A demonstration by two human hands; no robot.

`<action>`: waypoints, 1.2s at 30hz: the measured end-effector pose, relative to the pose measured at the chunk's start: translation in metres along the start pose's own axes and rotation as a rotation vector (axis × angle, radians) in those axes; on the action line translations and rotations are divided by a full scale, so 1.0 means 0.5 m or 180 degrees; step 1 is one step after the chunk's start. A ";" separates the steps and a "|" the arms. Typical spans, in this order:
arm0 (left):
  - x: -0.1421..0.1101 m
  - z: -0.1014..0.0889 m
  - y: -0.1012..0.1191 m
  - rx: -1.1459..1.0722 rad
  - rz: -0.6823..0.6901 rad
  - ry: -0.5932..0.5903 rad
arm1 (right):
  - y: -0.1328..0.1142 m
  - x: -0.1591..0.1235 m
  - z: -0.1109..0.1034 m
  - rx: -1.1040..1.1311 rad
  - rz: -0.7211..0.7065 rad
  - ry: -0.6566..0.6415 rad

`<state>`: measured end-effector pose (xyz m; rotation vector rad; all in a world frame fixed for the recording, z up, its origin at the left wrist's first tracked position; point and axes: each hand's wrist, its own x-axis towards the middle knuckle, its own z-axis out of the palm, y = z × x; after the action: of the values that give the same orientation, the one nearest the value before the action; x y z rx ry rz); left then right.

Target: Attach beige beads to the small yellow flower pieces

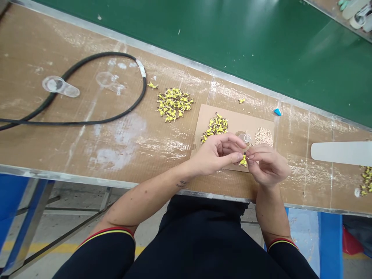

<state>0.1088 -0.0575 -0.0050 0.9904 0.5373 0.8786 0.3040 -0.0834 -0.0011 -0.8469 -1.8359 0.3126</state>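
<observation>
- Nearest the camera is a dark shirt (200, 240), worn by the person at the near edge of a cardboard-covered desk (162, 147); its sleeves end in red and yellow trim.
- The left grip (213, 153) is nearly closed, thumb tip on one side of a tiny yellow figure (243, 161), the index finger standing a little off.
- The right grip (269, 164) is pinched, thumb and index fingertips meeting at the figure's other side; whether they also hold a smaller part cannot be told.
- The figure is in the air between both sets of fingertips, dark head up, over the near edge of a cardboard sheet (247, 120).
- To work well here, I would let the left pinch steady the body while the right makes small, gentle moves, keeping fingertips off the printed-looking face of the figure and staying low over the sheet so a dropped piece lands there.
- Toward the sheet's left edge is a pile of yellow figures (216, 127); toward its right edge, a heap of pale bits (264, 136). Both seem within easy reach.
- Writing: small dark marks (182, 183) on the left forearm and a white wrap (141, 68) on a black cable (101, 54) toward the desk's left end; neither is readable. No brand shows.
</observation>
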 end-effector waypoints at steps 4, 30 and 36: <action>-0.003 0.002 0.003 0.0084 0.0011 -0.0025 | -0.003 0.003 -0.002 -0.0059 -0.0020 -0.0038; 0.020 -0.038 0.019 0.0492 0.0398 0.1142 | 0.040 0.005 -0.087 -0.1149 0.1212 -0.0640; 0.021 -0.035 0.019 0.0505 0.0351 0.1065 | 0.044 0.003 -0.070 -0.1324 0.1472 -0.0974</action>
<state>0.0979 -0.0378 -0.0049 1.0295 0.8526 1.1230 0.3440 -0.0725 0.0021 -1.5942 -2.0045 0.3702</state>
